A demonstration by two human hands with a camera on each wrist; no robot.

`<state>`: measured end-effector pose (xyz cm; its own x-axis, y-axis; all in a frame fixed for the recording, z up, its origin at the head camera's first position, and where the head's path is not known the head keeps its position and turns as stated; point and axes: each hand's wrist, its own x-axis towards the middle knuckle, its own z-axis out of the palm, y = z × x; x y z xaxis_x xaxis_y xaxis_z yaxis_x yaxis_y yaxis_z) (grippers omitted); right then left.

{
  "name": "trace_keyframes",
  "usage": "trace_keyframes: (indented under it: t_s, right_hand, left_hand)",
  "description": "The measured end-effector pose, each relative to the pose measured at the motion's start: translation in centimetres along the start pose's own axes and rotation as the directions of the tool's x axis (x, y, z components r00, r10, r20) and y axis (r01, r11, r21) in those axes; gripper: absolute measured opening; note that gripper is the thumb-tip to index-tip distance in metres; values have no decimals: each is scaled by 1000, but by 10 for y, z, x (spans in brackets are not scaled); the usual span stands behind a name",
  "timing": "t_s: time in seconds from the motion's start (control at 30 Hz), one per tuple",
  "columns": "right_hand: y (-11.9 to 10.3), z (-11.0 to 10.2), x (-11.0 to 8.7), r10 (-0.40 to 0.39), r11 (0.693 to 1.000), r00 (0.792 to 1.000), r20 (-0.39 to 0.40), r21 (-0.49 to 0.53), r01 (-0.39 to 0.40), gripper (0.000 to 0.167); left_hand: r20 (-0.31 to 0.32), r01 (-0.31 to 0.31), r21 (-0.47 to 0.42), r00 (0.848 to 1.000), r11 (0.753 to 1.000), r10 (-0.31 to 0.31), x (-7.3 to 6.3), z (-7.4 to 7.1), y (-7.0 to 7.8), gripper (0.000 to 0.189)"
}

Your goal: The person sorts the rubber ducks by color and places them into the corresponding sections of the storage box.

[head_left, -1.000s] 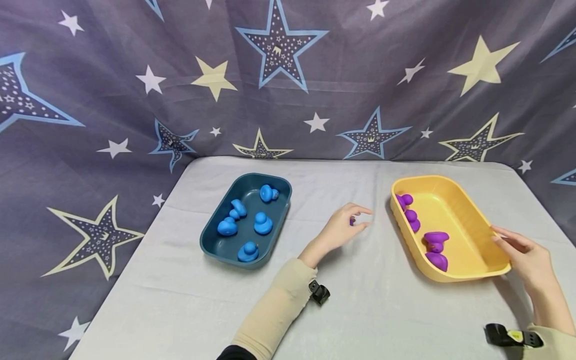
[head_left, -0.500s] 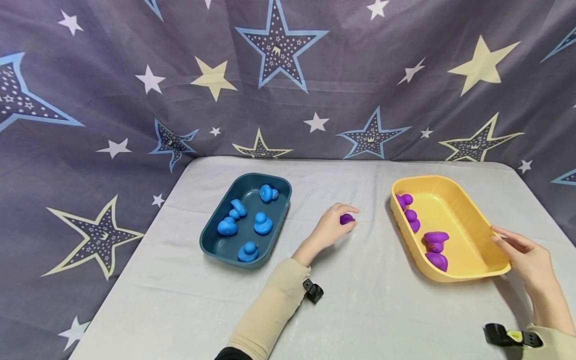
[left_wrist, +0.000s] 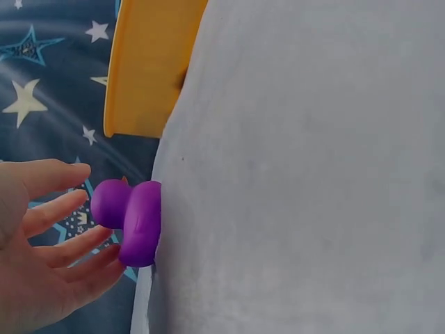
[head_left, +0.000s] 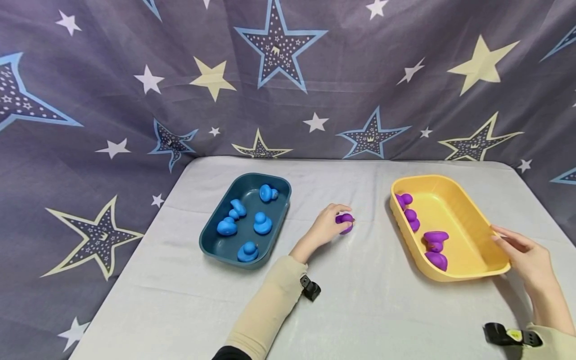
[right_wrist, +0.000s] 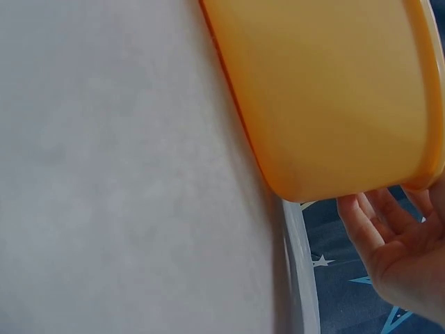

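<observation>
Between the two trays, a purple rubber duck (head_left: 344,223) stands on the cloth. My left hand (head_left: 327,225) is around its left side, with thumb and fingers spread. In the left wrist view the thumb is apart from the duck (left_wrist: 139,221), and the curved fingers lie behind and right beside it. My right hand (head_left: 528,255) holds the near right corner of the yellow tray (head_left: 450,276) at its rim. The right wrist view shows its fingers (right_wrist: 358,219) against the tray's outer wall, the thumb mostly hidden. Several purple ducks (head_left: 436,240) lie inside along the left side.
To the left stands a dark teal tray (head_left: 211,250) with several blue ducks (head_left: 263,223) in it. A light cloth (head_left: 360,310) covers the table. Behind and to the left hangs a dark curtain (head_left: 288,120) printed with stars.
My left hand has drawn back to the left. The purple duck, mostly hidden behind its fingers a second ago, now shows more and sits slightly further left. The right hand has stayed still.
</observation>
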<state>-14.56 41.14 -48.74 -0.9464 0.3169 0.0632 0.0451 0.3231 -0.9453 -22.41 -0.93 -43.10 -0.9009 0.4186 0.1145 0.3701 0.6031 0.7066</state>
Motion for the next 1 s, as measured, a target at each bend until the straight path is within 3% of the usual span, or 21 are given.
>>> trace_keyframes:
  t_s: [0.37,0.67,0.83,1.0]
  right_hand:
    - [-34,7,-17,-13,998,1000,28,58,12,27]
    - [-27,6,-13,-25,999,999,25,42,24,28]
    - [-34,5,-16,-22,996,999,46,93,18,26]
    - [-26,5,-13,-16,999,999,28,50,15,27]
  left_hand:
    - [27,21,-11,999,1000,-20,2,1,-4,37]
    - [48,45,-20,998,999,-44,3,2,-6,37]
    - [55,47,-15,997,999,-46,4,2,-8,37]
    - [62,55,-12,997,998,-54,4,3,-9,37]
